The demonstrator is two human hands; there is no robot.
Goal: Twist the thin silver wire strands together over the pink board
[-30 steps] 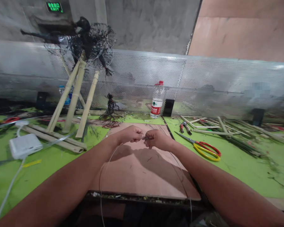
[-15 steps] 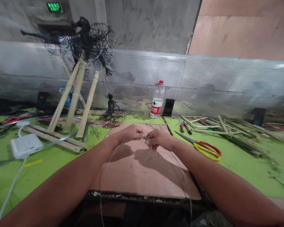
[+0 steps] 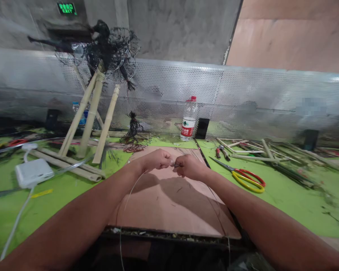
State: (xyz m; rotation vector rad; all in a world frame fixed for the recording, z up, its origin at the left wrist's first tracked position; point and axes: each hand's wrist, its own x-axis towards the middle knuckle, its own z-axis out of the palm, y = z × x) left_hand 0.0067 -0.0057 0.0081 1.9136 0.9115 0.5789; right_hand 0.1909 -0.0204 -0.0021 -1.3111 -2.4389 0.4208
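Over a brown wooden board (image 3: 169, 210), my left hand (image 3: 159, 159) and my right hand (image 3: 188, 166) meet almost fingertip to fingertip. Both are closed in a pinch on a thin wire (image 3: 126, 205). One length of this wire curves down from my left hand past the board's front edge; another drops from below my right wrist on the other side. Between the fingers a short bit of wire shows, but how it is bent or joined is too small to tell.
Scissors (image 3: 247, 180) and pliers (image 3: 223, 152) lie at the right, near cut bamboo strips (image 3: 251, 156). A water bottle (image 3: 188, 120) and a black phone-like block (image 3: 202, 128) stand behind. Leftward are a bamboo-legged black wire figure (image 3: 92, 113) and a white adapter (image 3: 34, 172).
My right hand has turned, its fingers now curled further under, with the back of the hand more in view. My left hand stays nearly in place. The view has shifted slightly.
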